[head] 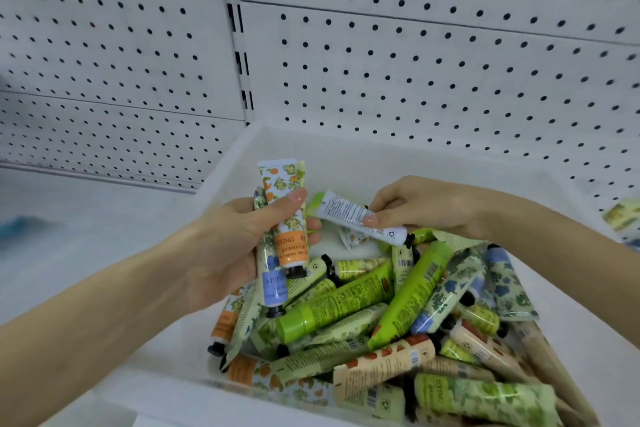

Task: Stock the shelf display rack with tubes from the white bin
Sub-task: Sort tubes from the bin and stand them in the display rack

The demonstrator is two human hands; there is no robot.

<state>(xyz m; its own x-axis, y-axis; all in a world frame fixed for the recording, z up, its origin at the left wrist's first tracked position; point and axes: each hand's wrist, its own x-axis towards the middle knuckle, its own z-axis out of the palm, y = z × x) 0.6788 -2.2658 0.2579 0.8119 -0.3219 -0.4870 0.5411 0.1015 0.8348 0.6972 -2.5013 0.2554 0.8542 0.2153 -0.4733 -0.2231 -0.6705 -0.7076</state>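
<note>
A white bin stands on the shelf, filled with several hand-cream tubes in green, beige, blue and orange prints. My left hand grips a small bunch of tubes upright over the bin's left side: an orange-label tube in front and a blue-label tube behind it, caps down. My right hand pinches a white tube with a green end, held crosswise just above the pile and close to the left hand's bunch.
White pegboard back panels rise behind the bin, with a slotted upright between them. The white shelf surface stretches to the left. More printed tubes show at the far right edge.
</note>
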